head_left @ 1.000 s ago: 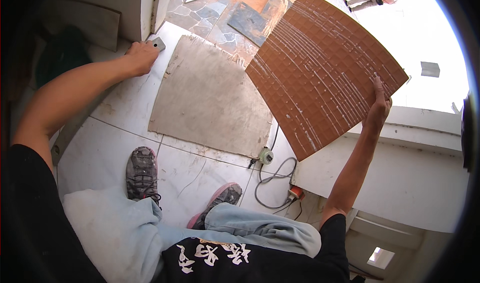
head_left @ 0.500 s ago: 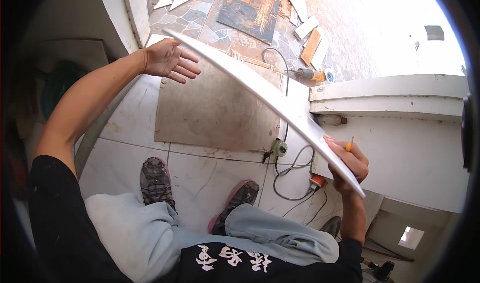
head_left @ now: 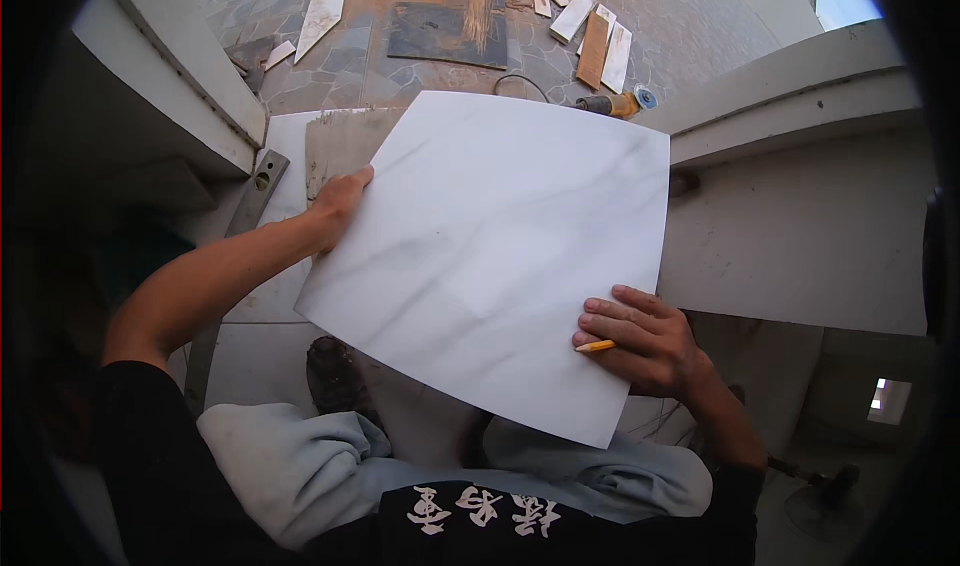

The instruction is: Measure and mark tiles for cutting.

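Note:
A large white tile (head_left: 480,256) with grey marble veins lies broad face up across my view, held above the floor over my knees. My left hand (head_left: 340,208) is closed on its left edge, thumb on top and the other fingers hidden underneath. At the lower right edge, my right hand (head_left: 648,344) grips the tile with its fingers laid over the face. A short yellow pencil (head_left: 597,346) is also tucked between the right hand's fingers. Part of a worn board (head_left: 335,151) shows beyond the tile's left edge.
A metal spirit level (head_left: 264,178) lies along the left side. Past the doorway are a yellow-and-black power tool (head_left: 618,103) with a blue disc, a dark panel (head_left: 447,38) and several offcuts (head_left: 322,11). A white ledge (head_left: 780,86) runs along the right.
The tile has turned from nearly edge-on to face up. My left hand, open beside it before, now holds its left edge; the right hand keeps its hold.

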The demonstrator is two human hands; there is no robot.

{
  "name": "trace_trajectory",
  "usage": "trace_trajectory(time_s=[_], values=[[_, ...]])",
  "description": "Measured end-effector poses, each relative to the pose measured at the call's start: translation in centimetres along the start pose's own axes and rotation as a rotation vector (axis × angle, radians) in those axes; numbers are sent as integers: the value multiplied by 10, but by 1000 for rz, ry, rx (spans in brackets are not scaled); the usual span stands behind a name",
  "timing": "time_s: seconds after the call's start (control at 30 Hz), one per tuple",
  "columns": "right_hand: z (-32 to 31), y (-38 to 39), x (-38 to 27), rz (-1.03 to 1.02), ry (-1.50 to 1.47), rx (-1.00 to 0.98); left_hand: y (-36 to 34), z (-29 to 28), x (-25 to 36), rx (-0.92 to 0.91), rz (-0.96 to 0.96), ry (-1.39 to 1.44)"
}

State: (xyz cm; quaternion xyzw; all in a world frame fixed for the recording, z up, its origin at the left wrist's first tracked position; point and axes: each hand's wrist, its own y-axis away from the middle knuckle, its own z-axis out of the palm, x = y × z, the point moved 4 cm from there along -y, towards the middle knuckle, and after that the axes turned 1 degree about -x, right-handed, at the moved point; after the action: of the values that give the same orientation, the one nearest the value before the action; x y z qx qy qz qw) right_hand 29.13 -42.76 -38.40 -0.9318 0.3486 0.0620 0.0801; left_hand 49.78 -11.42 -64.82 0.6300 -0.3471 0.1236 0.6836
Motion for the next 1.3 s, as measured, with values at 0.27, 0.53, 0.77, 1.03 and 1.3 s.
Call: trace_trajectory(time_s=[0.27,0.53,0.77,1.03,1.3], values=[[141,-9,120,78,112,-175,-5,-67,-16,281,191,197],[225,-4,169,135,100,-122,-49,-79,-54,520,133,89],[241,18,166,279,20,-109,-67,-64,-67,475,174,74],[238,22,166,457,-69,-115,-68,-63,-79,450,106,94],[251,0,181,713,-463,-45,-65,-63,-81,610,242,17]])
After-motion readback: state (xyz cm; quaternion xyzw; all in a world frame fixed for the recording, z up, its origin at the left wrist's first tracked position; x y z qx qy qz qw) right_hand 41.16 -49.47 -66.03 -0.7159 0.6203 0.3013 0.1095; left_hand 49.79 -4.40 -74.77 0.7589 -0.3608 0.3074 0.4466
